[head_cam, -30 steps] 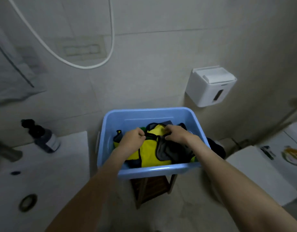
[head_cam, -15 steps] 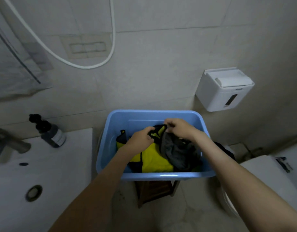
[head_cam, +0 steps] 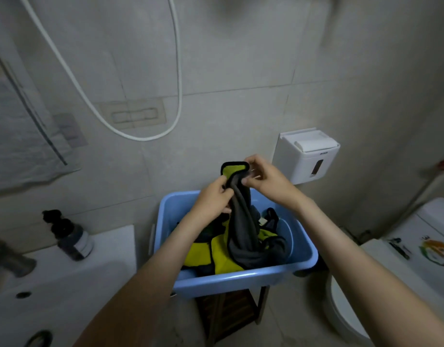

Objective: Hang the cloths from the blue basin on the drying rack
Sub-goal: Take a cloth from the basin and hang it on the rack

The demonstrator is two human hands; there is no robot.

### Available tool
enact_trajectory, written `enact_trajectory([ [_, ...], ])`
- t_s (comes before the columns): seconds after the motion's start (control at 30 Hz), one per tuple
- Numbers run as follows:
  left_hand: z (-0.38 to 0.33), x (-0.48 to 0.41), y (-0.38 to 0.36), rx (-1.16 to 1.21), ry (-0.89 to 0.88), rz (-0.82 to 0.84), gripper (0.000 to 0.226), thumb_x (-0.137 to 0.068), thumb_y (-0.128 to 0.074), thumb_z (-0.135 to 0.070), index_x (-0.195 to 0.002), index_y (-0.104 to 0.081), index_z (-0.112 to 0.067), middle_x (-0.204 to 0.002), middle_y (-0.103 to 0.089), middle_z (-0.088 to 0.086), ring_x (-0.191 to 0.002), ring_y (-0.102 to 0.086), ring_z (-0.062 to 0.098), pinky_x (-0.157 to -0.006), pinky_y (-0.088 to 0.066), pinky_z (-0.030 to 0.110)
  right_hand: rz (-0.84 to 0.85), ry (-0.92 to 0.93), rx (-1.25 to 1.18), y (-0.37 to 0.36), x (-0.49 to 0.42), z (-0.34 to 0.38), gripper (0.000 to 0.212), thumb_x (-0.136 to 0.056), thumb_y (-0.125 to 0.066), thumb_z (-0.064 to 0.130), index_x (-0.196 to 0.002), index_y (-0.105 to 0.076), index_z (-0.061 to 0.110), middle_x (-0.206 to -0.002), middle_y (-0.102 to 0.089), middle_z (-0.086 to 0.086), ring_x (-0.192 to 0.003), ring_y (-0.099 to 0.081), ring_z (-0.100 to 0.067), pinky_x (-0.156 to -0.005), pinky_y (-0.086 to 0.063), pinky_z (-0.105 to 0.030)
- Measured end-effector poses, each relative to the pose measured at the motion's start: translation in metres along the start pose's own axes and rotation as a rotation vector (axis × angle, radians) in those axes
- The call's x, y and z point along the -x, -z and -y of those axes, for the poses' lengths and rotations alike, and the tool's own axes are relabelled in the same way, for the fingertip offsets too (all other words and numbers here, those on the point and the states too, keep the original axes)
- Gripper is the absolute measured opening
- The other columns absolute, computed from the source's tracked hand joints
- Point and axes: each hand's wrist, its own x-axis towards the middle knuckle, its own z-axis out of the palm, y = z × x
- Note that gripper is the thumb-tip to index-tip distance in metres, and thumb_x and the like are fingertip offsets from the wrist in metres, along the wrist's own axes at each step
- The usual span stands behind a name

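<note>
A blue basin (head_cam: 243, 280) stands on a small wooden stool against the tiled wall. Yellow and grey cloths (head_cam: 216, 256) lie bunched inside it. One grey cloth with a yellow side and black trim (head_cam: 241, 221) is lifted partly out, its lower end still in the basin. My left hand (head_cam: 213, 196) grips the cloth just below its top. My right hand (head_cam: 263, 180) pinches the top corner. A thin dark rail (head_cam: 30, 108) with a pale cloth hanging over it shows at the far left.
A white sink (head_cam: 65, 291) with a dark pump bottle (head_cam: 70, 236) and a tap is at the left. A white wall dispenser (head_cam: 307, 155) hangs right of the basin. A toilet (head_cam: 403, 269) is at the right. A white shower hose (head_cam: 140, 136) loops on the wall.
Both hands have risen out of the basin, pulling the grey and yellow cloth up with them. The camera view has tilted upward, showing more wall.
</note>
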Motion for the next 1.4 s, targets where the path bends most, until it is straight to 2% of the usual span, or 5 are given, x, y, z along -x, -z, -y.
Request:
enact_trajectory([
  [0.17, -0.017, 0.008, 0.009, 0.202, -0.044, -0.026, 0.013, -0.099, -0.039, -0.008, -0.091, -0.047, -0.015, -0.081, -0.054, 0.008, -0.064, -0.059, 0.017, -0.05, -0.054, 0.022, 0.235, -0.252, 0.148, -0.01, 0.025, -0.018, 0.09, -0.077, -0.078, 0.023, -0.146, -0.019, 0.022, -0.124, -0.044, 0.003, -0.086, -0.057, -0.012, -0.068, -0.044, -0.013],
  [0.3, -0.031, 0.008, 0.019, 0.409, -0.108, -0.075, 0.021, -0.099, -0.037, -0.003, -0.082, -0.042, -0.015, -0.084, -0.053, 0.013, -0.058, -0.06, 0.017, -0.047, -0.053, 0.022, 0.41, -0.365, 0.395, -0.011, 0.034, -0.03, 0.037, -0.085, -0.069, 0.03, -0.119, -0.057, 0.022, -0.105, -0.062, 0.003, -0.091, -0.06, -0.015, -0.08, -0.046, -0.027],
  [0.9, -0.011, 0.018, 0.024, 0.072, -0.172, 0.195, 0.084, -0.082, -0.07, -0.014, -0.146, -0.016, -0.021, -0.137, -0.041, 0.001, -0.124, -0.046, 0.019, -0.105, -0.041, 0.038, -0.353, 0.038, -0.302, 0.008, 0.04, 0.075, 0.014, -0.094, -0.043, -0.004, -0.092, -0.057, -0.001, -0.083, -0.06, -0.003, -0.078, -0.059, -0.006, -0.071, -0.048, -0.018],
  [1.07, -0.029, 0.021, 0.013, -0.127, -0.296, 0.036, 0.024, -0.086, -0.063, -0.023, -0.108, -0.056, -0.014, -0.112, -0.063, 0.012, -0.104, -0.059, 0.027, -0.082, -0.046, 0.033, -0.477, 0.1, -0.222, 0.024, 0.066, 0.1, 0.03, -0.09, -0.041, -0.011, -0.072, -0.048, 0.011, -0.058, -0.054, 0.018, -0.058, -0.05, 0.005, -0.056, -0.039, -0.01],
  [1.4, -0.068, 0.072, -0.041, 0.064, -0.401, 0.438, 0.028, -0.087, -0.06, -0.024, -0.115, -0.057, -0.019, -0.106, -0.065, 0.0, -0.1, -0.06, 0.017, -0.085, -0.047, 0.036, -0.581, -0.162, -0.205, 0.043, 0.186, 0.081, 0.072, -0.077, -0.059, 0.003, -0.133, -0.022, 0.03, -0.124, -0.049, 0.002, -0.104, -0.061, -0.001, -0.091, -0.049, -0.022],
])
